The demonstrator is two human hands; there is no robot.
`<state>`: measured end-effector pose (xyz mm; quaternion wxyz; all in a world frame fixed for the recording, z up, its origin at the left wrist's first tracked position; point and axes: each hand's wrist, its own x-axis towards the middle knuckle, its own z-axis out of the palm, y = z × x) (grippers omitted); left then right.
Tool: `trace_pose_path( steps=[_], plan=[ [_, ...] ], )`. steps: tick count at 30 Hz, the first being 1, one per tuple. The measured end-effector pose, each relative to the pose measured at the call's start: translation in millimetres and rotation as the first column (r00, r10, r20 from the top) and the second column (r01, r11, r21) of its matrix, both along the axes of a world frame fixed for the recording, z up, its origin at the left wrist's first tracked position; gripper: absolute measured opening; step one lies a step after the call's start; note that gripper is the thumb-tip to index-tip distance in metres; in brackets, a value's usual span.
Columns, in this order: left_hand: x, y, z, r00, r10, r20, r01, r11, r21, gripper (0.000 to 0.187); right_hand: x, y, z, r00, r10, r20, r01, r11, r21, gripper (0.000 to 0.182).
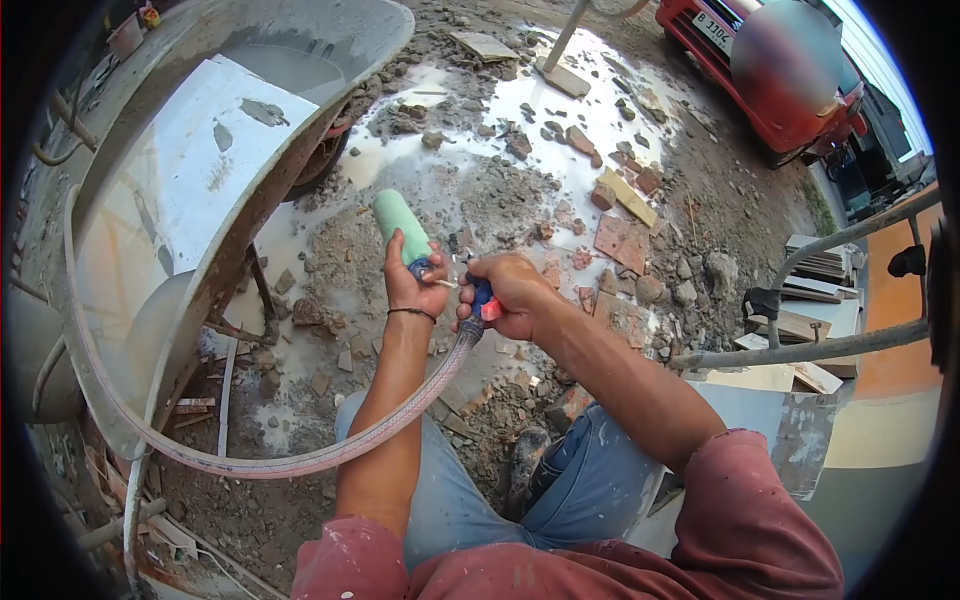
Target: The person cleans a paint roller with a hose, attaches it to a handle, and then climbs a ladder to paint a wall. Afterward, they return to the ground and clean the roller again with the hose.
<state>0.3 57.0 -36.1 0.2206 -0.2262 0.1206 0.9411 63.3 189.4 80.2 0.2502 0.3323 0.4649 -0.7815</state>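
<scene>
A pale green paint roller (400,222) with a blue end is in my left hand (415,275), whose fingers wrap round its lower end. Just to the right, my right hand (510,295) is closed on a blue and red hose valve (485,302). From the valve a clear braided hose (400,432) curves down and left, then up along the wheelbarrow. The valve's outlet faces the roller, with a small gap between the two hands. A dark band circles my left wrist.
A wheelbarrow (255,215) at left holds cloudy water and a white board (215,150). Rubble and whitish puddles cover the ground ahead. A red car (760,100) stands at upper right. Metal bars (850,342) and stacked boards (815,275) are at right.
</scene>
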Motion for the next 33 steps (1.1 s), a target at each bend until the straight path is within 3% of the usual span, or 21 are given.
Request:
trace_pose_path(
  steps=[5,7,9,11,12,13,15,16,19,23,26,28,29,31,33],
  plan=[
    [1.4,5.9,-5.8,0.999,-0.036,-0.033,0.031,0.988,-0.153,0.056,3.4,-2.7,7.9,1.0,0.007,-0.009,-0.006,1.0,0.02,0.02],
    [1.7,5.1,-12.1,0.992,-0.111,0.058,0.113,0.993,-0.02,0.061,-0.1,-0.9,-3.0,1.0,0.016,-0.012,-0.015,1.0,0.011,0.02],
    [3.9,2.4,-17.1,0.985,-0.169,-0.036,0.171,0.985,0.034,0.054,-7.0,3.5,-7.6,0.999,-0.031,0.035,0.031,0.999,0.014,0.016],
    [5.6,7.6,-7.0,0.973,-0.231,-0.012,0.229,0.97,-0.084,0.054,-6.5,5.5,-9.3,1.0,-0.006,-0.001,0.006,1.0,0.018,0.017],
    [17.7,18.3,33.3,0.982,-0.174,0.077,0.187,0.961,-0.204,0.051,-5.9,6.1,-8.5,0.999,0.022,-0.031,-0.021,1.0,0.024,0.018],
    [15.5,17.4,24.3,0.981,-0.179,0.074,0.19,0.96,-0.205,0.051,-5.5,5.4,-8.6,0.999,0.017,-0.035,-0.016,1.0,0.024,0.018],
    [10.2,9.9,-1.1,0.912,-0.393,-0.116,0.356,0.901,-0.249,0.048,-5.3,1.6,-10.0,0.999,-0.013,-0.039,0.016,0.998,0.058,0.017],
    [7.3,8.6,-7.4,0.909,-0.403,-0.105,0.382,0.908,-0.171,0.044,-6.6,2.7,-14.0,0.999,-0.017,-0.04,0.019,0.998,0.056,0.017],
    [6.1,13.4,-10.7,0.949,-0.315,-0.014,0.306,0.93,-0.206,0.04,-10.7,6.9,-15.0,0.999,-0.034,-0.01,0.034,0.999,0.02,0.019],
    [12.3,5.2,9.8,0.941,-0.323,-0.101,0.299,0.933,-0.198,0.038,-11.1,9.5,-10.8,1.0,0.017,0.016,-0.017,1.0,-0.004,0.021],
    [10.4,2.4,19.5,0.974,-0.214,-0.073,0.201,0.967,-0.157,0.042,-12.2,12.8,-6.8,1.0,0.025,-0.011,-0.025,1.0,0.005,0.022],
    [6.3,-6.0,14.8,0.993,-0.114,0.017,0.109,0.977,0.183,0.051,-9.4,12.1,1.9,0.999,0.043,-0.027,-0.043,0.999,0.005,0.021],
    [5.8,-8.9,11.6,0.994,-0.109,0.02,0.103,0.979,0.173,0.051,-8.2,11.3,6.4,1.0,0.021,-0.015,-0.021,1.0,-0.008,0.021],
    [4.5,-17.7,7.3,0.986,-0.145,-0.085,0.168,0.886,0.432,0.056,-7.2,9.2,6.9,1.0,0.012,-0.003,-0.012,0.999,-0.039,0.021],
    [4.4,-24.0,7.0,0.987,-0.129,-0.1,0.16,0.897,0.413,0.064,-7.8,8.8,3.2,1.0,0.002,-0.002,-0.002,1.0,-0.016,0.02]
  ],
)
